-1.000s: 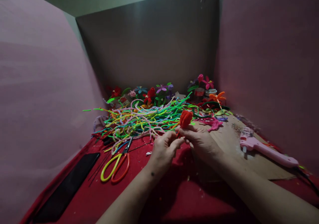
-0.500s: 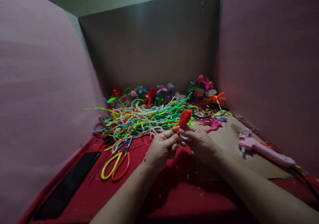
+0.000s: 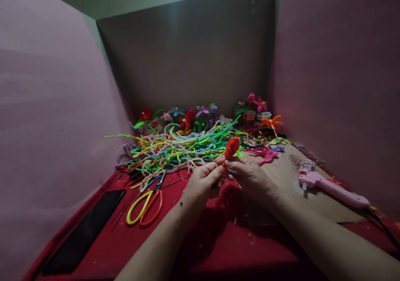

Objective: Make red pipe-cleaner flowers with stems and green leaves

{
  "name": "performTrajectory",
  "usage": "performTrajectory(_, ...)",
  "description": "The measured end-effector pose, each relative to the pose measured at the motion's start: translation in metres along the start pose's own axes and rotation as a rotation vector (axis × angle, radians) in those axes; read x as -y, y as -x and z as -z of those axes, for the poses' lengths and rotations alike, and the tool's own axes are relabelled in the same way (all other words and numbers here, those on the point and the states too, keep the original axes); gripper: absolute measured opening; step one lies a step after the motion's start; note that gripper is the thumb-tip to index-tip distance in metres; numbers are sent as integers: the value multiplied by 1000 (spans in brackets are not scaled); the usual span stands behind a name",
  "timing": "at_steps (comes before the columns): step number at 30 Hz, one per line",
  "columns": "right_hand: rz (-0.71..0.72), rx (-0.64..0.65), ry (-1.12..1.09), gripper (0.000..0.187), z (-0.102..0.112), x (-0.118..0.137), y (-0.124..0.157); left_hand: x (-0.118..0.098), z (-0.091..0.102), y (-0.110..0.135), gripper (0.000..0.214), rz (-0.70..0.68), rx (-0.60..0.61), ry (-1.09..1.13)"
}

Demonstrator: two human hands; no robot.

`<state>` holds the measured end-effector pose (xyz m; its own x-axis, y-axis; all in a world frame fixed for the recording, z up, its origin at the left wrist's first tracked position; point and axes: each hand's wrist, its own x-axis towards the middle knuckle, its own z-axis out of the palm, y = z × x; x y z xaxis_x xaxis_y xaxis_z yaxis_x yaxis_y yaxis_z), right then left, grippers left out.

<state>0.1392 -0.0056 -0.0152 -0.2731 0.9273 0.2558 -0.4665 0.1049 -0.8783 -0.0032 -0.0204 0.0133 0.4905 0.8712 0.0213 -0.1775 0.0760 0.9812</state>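
A fuzzy red pipe-cleaner flower bud (image 3: 231, 147) stands upright between my two hands, its narrow base pinched in the fingers. My left hand (image 3: 206, 180) is closed on the lower end, thumb against forefinger. From the other side my right hand (image 3: 250, 175) grips the base just under the bud with thumb and fingertips. The part of the base inside the fingers is hidden. Behind the hands spreads a heap of coloured pipe cleaners (image 3: 187, 145) in green, yellow, pink and blue.
Scissors (image 3: 145, 208) with yellow and red handles and a black phone (image 3: 86, 231) lie left on the red cloth (image 3: 215, 247). At right, a pink glue gun (image 3: 331, 185) rests on cardboard (image 3: 281, 172). Pipe-cleaner flowers (image 3: 187, 120) and a glass jar (image 3: 264, 116) stand at the back.
The red bud has turned slightly in the fingers and looks smoother and rounder. My right fingers have shifted a little at its base. Everything else lies as before.
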Motion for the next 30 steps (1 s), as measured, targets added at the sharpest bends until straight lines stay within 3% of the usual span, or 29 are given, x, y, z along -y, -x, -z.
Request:
performTrajectory(3, 19, -50, 23, 17, -1, -3, 0, 3, -6, 0, 28, -115, -158, -198)
performTrajectory(6, 29, -85, 39, 16, -2, -5, 1, 9, -5, -2, 22, -242, -233, -381)
performTrajectory(12, 44, -100, 101, 19, -4, -3, 3, 10, -2, -4, 28, -189, -232, -453)
performTrajectory(14, 66, -117, 129, 19, -5, -1, 4, 7, -1, -3, 30, -230, -276, -522)
performTrajectory(21, 176, -164, 168, 14, -10, 4, 6, 2, 6, -2, 10, -510, -499, -676)
performTrajectory(30, 343, -176, 581, 17, -16, 4, 15, -2, -4, 10, 5, -885, -499, -806)
